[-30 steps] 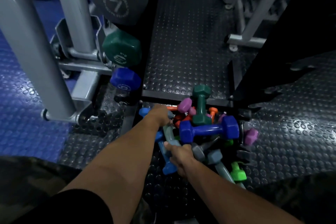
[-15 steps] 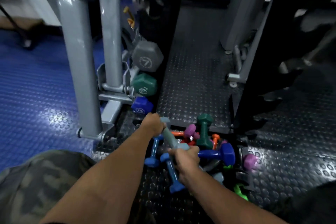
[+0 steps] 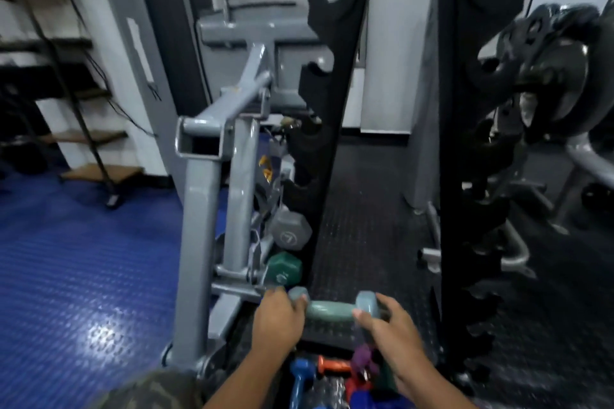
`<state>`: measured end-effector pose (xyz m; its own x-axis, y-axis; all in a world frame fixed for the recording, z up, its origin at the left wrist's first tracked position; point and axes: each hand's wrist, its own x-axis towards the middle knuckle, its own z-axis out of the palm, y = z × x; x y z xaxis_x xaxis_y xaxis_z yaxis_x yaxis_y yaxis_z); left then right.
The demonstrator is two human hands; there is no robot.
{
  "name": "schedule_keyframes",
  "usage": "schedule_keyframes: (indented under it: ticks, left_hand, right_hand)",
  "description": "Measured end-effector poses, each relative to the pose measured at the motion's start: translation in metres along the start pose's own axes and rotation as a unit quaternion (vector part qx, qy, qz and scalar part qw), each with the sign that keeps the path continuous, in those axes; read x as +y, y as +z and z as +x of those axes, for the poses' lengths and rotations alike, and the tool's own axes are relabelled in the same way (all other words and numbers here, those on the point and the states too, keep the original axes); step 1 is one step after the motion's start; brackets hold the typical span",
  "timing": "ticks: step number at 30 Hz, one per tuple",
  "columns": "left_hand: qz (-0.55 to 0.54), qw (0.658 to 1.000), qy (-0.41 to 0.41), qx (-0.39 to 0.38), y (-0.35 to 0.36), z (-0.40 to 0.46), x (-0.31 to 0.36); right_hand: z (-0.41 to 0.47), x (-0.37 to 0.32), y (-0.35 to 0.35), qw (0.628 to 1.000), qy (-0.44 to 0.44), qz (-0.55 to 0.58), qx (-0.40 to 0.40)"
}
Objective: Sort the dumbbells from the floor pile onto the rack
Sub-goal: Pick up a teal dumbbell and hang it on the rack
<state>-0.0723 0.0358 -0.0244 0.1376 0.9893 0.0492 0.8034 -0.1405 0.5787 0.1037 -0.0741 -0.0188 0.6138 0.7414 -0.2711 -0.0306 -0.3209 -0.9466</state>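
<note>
grey machine frame (image 3: 199,209), blue studded floor (image 3: 83,259), weight plates (image 3: 558,76), wooden steps (image 3: 99,173)

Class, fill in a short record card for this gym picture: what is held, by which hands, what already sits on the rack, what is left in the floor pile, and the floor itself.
held: grey-green dumbbell, level, lifted above the pile
left hand: grip on its left head
right hand: grip on its right head
rack: black upright with notched cradles, upper ones bare
on rack: grey dumbbell marked 7; green dumbbell below it
pile: blue dumbbell, orange dumbbell, purple dumbbell
floor: blue mat at left, black studded mat ahead
</note>
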Motion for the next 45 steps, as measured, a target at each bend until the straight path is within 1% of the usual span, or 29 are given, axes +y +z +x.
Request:
schedule_keyframes:
  ticks: [3,5,7,9,13,17,20,23,26,30,36,38,42,44,45]
  left_hand:
    - [-0.036,0.997,0.014,0.069,-0.033,0.002,0.013]
    - [-0.062,0.994,0.016,0.094,-0.055,0.006,0.018]
    - [-0.069,0.99,0.026,0.122,-0.079,0.014,0.023]
    - [-0.091,0.983,0.051,0.152,-0.104,0.022,0.028]
    - [-0.093,0.968,0.093,0.216,-0.147,0.045,0.039]
    - [-0.123,0.953,0.112,0.252,-0.18,0.071,0.057]
    - [-0.164,0.94,0.119,0.273,-0.193,0.1,0.066]
    - [-0.21,0.925,0.126,0.29,-0.193,0.132,0.074]
    - [-0.26,0.903,0.149,0.308,-0.187,0.155,0.084]
    - [-0.294,0.894,0.181,0.286,-0.172,0.193,0.087]
    - [-0.338,0.892,0.2,0.221,-0.151,0.231,0.089]
    - [-0.37,0.89,0.195,0.184,-0.142,0.241,0.093]
    - [-0.413,0.884,0.183,0.122,-0.125,0.254,0.106]
    - [-0.426,0.883,0.181,0.08,-0.119,0.263,0.111]
    - [-0.417,0.889,0.182,0.058,-0.12,0.262,0.115]
  right_hand:
    - [0.01,-0.029,-0.003,0.993,0.015,0.098,-0.062]
    - [0.006,-0.05,-0.006,0.981,0.016,0.157,-0.113]
    - [0.001,-0.067,-0.006,0.967,-0.012,0.197,-0.159]
    - [-0.002,-0.083,-0.003,0.957,-0.046,0.218,-0.184]
    - [-0.006,-0.122,0.012,0.942,-0.115,0.248,-0.192]
    - [0.0,-0.168,0.023,0.928,-0.191,0.253,-0.195]
    - [0.011,-0.199,0.03,0.919,-0.24,0.236,-0.204]
    - [0.022,-0.209,0.045,0.915,-0.275,0.224,-0.19]
    - [0.035,-0.198,0.064,0.92,-0.294,0.214,-0.147]
    - [0.05,-0.186,0.09,0.918,-0.335,0.197,-0.077]
    - [0.064,-0.184,0.097,0.921,-0.335,0.187,-0.065]
    - [0.065,-0.179,0.101,0.916,-0.355,0.175,-0.058]
    - [0.062,-0.176,0.107,0.911,-0.371,0.182,-0.006]
    - [0.064,-0.177,0.108,0.912,-0.372,0.175,-0.007]
    - [0.065,-0.177,0.108,0.913,-0.369,0.175,-0.013]
